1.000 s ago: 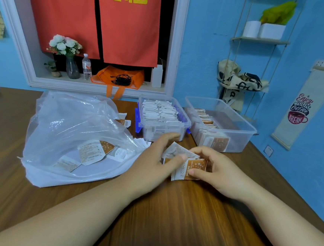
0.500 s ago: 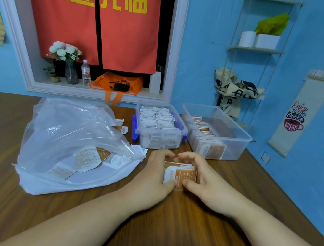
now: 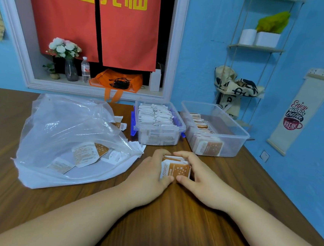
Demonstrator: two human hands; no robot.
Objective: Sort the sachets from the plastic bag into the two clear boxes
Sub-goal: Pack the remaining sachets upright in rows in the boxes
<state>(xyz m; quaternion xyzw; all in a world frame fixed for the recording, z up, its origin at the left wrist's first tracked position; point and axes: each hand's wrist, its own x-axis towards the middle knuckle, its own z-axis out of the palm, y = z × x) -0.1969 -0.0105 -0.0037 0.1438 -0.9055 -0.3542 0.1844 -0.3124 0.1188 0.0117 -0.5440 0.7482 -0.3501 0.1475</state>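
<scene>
A small stack of brown-and-white sachets [image 3: 176,168] stands on the wooden table [image 3: 168,230] between my two hands. My left hand [image 3: 147,177] grips its left side and my right hand [image 3: 201,181] grips its right side, thumbs at the near edge. The clear plastic bag [image 3: 69,131] lies at the left with a few sachets [image 3: 87,153] inside. Behind the hands stand two clear boxes: the left box [image 3: 158,122] is packed with white sachets, the right box [image 3: 215,129] holds a row of brown ones.
Two loose sachets [image 3: 120,124] lie between the bag and the left box. A blue wall borders the table on the right. A window ledge behind the table carries a flower vase [image 3: 71,69], a water bottle [image 3: 85,70] and an orange bag [image 3: 118,80].
Both hands have drawn the loose sachets together into a squared stack and closed round it. The view has tilted slightly.
</scene>
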